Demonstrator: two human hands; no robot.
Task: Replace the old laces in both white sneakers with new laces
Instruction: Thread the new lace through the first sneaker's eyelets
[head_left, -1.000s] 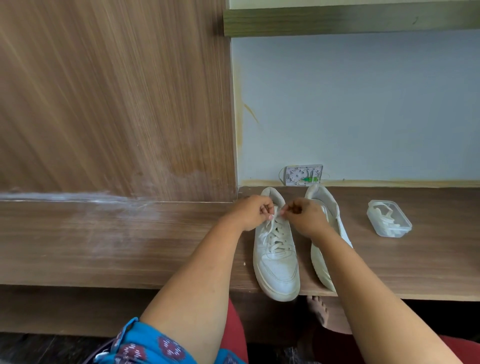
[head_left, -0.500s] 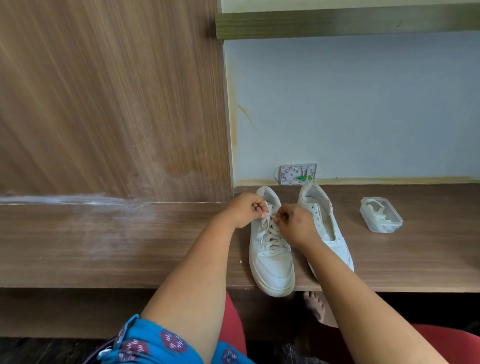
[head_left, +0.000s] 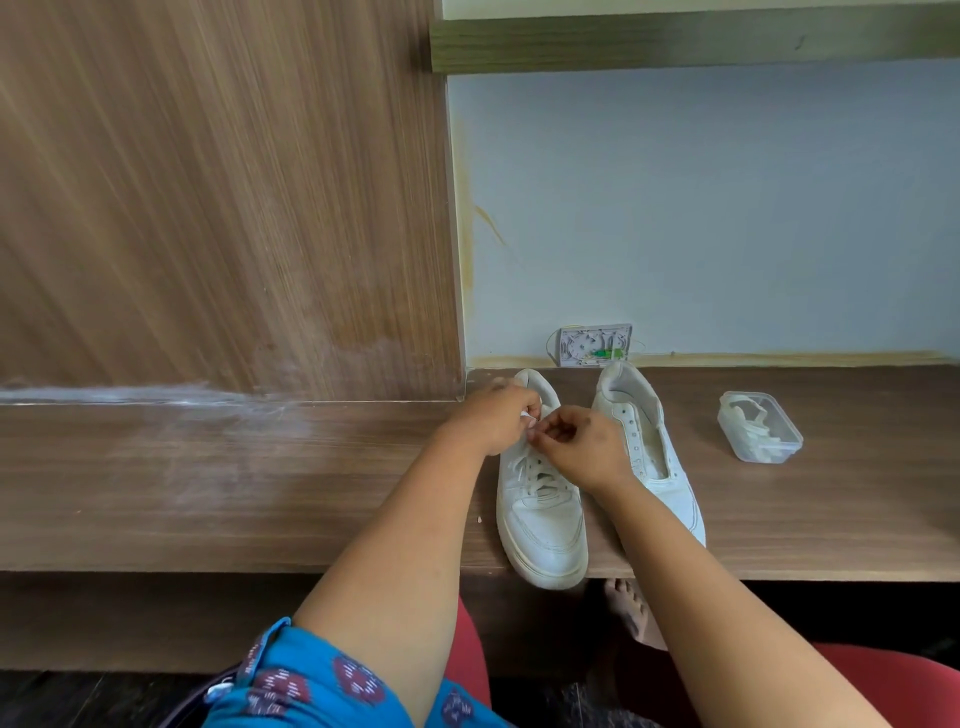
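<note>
— What do our fingers hold?
— Both the left hand (head_left: 493, 418) and right hand (head_left: 584, 447) pinch the lace (head_left: 530, 418) atop the laced sneaker (head_left: 543, 514).
— The other sneaker (head_left: 649, 447)?
— Just right of our fingers, on the tabletop (head_left: 208, 483).

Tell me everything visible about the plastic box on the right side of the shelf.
The plastic box is small, clear and rectangular with rounded corners. It stands upright on the brown wooden shelf, right of the unlaced sneaker and apart from it. Pale, off-white strips lie inside; they look like laces, though I cannot be certain. Whether it has a lid on is unclear. No hand touches it.
</note>
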